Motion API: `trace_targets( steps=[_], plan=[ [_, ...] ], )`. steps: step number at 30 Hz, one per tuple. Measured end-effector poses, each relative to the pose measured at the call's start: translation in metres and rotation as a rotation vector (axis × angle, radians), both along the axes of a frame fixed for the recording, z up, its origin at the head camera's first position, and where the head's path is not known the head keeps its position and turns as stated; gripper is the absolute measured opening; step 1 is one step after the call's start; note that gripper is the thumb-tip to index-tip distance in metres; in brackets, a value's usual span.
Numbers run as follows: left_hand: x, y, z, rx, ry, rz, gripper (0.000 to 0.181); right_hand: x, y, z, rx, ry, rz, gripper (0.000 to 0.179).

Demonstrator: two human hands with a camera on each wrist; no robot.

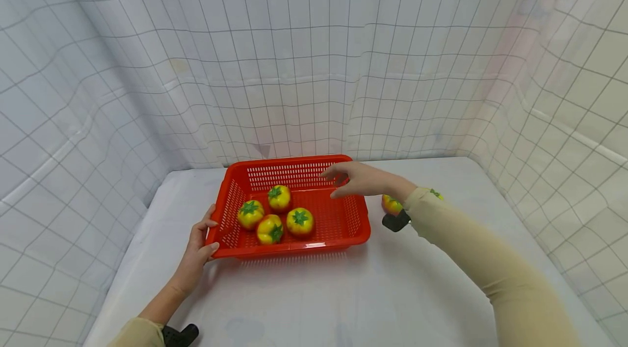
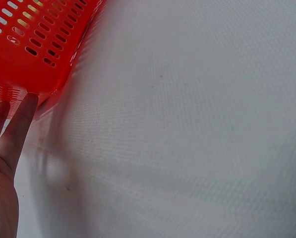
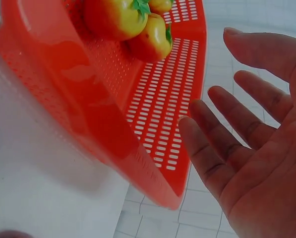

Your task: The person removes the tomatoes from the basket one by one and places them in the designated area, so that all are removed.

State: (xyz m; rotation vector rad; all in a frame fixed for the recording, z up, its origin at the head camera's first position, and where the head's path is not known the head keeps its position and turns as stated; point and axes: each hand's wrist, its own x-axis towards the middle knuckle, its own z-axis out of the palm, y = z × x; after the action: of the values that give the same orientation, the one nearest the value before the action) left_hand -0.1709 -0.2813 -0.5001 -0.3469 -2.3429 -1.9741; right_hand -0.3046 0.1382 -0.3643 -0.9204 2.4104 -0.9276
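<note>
Left hand [image 1: 196, 246] gripping the red basket [image 1: 333, 208] at its left edge, right hand [image 1: 360, 178] empty, fingers loosely parted above the right end, four fruits [image 1: 300, 222] inside

Right of the left grip [image 1: 198, 239], a basket [image 1: 289, 250] on the worktop [image 1: 294, 300] holds four fruits [image 1: 300, 222]; two more [image 1: 391, 205] lie right of the right grip [image 1: 360, 179].

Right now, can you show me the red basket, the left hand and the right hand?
Red basket [image 1: 327, 209]: head view, on its bare floor.
Left hand [image 1: 193, 259]: head view, on its back.
Right hand [image 1: 365, 178]: head view, on its back.
</note>
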Motion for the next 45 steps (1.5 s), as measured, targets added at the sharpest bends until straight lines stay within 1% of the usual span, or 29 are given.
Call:
trace_targets(
  steps=[11, 17, 20, 22, 26, 33, 40, 45],
  plan=[
    [0.000, 0.000, 0.001, 0.016, 0.007, -0.006, 0.033, -0.003, -0.025, 0.000, 0.020, -0.040, 0.054, 0.055],
    [0.001, 0.001, 0.001, 0.006, -0.001, 0.003, 0.035, -0.006, -0.037, 0.001, 0.063, -0.031, 0.081, 0.058],
    [0.001, 0.001, 0.001, -0.002, 0.000, 0.007, 0.035, -0.007, -0.043, -0.001, 0.080, -0.055, 0.099, 0.060],
    [0.001, 0.001, 0.001, -0.004, 0.000, 0.007, 0.035, -0.008, -0.046, -0.002, 0.083, -0.081, 0.115, 0.061],
    [0.000, -0.001, -0.001, -0.005, -0.002, 0.002, 0.035, -0.009, -0.052, -0.006, 0.108, -0.118, 0.122, 0.062],
    [-0.001, -0.002, -0.002, -0.004, 0.001, -0.004, 0.034, -0.013, -0.059, -0.013, 0.162, -0.161, 0.136, 0.067],
    [-0.001, -0.002, -0.002, -0.011, 0.000, 0.004, 0.035, -0.014, -0.066, -0.020, 0.221, -0.197, 0.153, 0.078],
    [-0.001, -0.002, -0.003, -0.008, -0.002, 0.006, 0.035, -0.018, -0.072, -0.026, 0.250, -0.212, 0.184, 0.079]
  ],
)
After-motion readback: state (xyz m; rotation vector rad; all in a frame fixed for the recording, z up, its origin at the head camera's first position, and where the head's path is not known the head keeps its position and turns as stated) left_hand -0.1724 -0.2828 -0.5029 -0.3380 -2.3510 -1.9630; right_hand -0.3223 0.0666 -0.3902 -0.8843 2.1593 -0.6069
